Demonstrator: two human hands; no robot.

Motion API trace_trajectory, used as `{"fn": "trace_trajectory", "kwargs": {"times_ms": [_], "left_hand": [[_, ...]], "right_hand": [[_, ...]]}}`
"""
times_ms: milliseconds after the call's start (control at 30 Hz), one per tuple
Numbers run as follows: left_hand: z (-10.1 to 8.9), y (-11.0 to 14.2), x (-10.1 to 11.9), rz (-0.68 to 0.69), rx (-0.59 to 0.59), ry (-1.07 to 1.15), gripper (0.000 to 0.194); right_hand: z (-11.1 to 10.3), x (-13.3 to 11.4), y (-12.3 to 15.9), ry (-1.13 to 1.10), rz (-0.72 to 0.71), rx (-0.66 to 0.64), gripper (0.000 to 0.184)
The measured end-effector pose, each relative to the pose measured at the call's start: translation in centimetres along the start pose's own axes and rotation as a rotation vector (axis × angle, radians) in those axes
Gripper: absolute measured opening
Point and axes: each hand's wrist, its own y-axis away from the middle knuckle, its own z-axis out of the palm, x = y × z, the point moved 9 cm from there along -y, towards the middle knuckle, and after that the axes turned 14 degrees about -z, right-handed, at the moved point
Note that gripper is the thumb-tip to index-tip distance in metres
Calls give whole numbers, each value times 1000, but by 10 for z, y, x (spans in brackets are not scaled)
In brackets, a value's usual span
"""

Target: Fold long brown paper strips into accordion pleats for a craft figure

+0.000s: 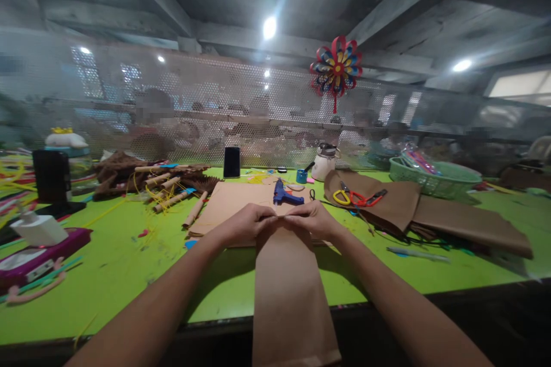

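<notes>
A long strip of brown kraft paper (288,292) hangs from its far end over the table's front edge toward me. My left hand (252,221) pinches the left part of that far edge, fingers closed. On the right part, my right hand (316,219) pinches it too, and the two thumbs almost meet. Just beyond the fingers, a blue glue gun (287,194) lies on a flat stack of brown paper (228,200). What the fingers do under the paper is hidden.
Red and yellow-handled scissors and pliers (360,197) rest on folded brown paper (400,206) at right, with a pen (417,254) nearby. Behind stands a green basket (434,178). Paper rolls (172,192) lie left, near a purple power strip (43,255) and a phone (231,161).
</notes>
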Motion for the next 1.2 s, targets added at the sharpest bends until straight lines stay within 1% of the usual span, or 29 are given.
{"fn": "trace_trajectory", "kwargs": {"times_ms": [167, 267, 400, 500, 633, 733, 833, 933, 1033, 1133, 1200], "left_hand": [[-6, 1, 6, 26, 80, -96, 39], [-1, 0, 3, 2, 60, -140, 37], [9, -3, -5, -32, 23, -160, 36], [12, -4, -7, -23, 15, -139, 37], [11, -1, -5, -1, -6, -135, 37], [9, -1, -7, -20, 40, -193, 32], [9, -1, -7, -26, 73, -222, 28], [12, 0, -5, -4, 24, -165, 29], [11, 0, -8, -33, -26, -71, 33], [10, -1, -16, -82, -81, 16, 38], [11, -3, -18, -89, -111, 58, 41]], "right_hand": [[-4, 6, -1, 48, -20, 21, 32], [0, 5, -1, 83, -48, -52, 31], [10, -5, 0, 199, -91, -187, 28], [16, -12, 0, 241, -126, -246, 32], [15, -9, 0, 250, -145, -233, 37], [12, -3, 1, 241, -120, -213, 38], [11, 1, 2, 201, -93, -231, 40], [7, 5, 3, 185, -53, -259, 39], [-4, 10, 3, 184, -16, -243, 38], [-9, 12, 4, 99, 18, -251, 38], [-9, 13, 5, 41, 48, -250, 38]]}}
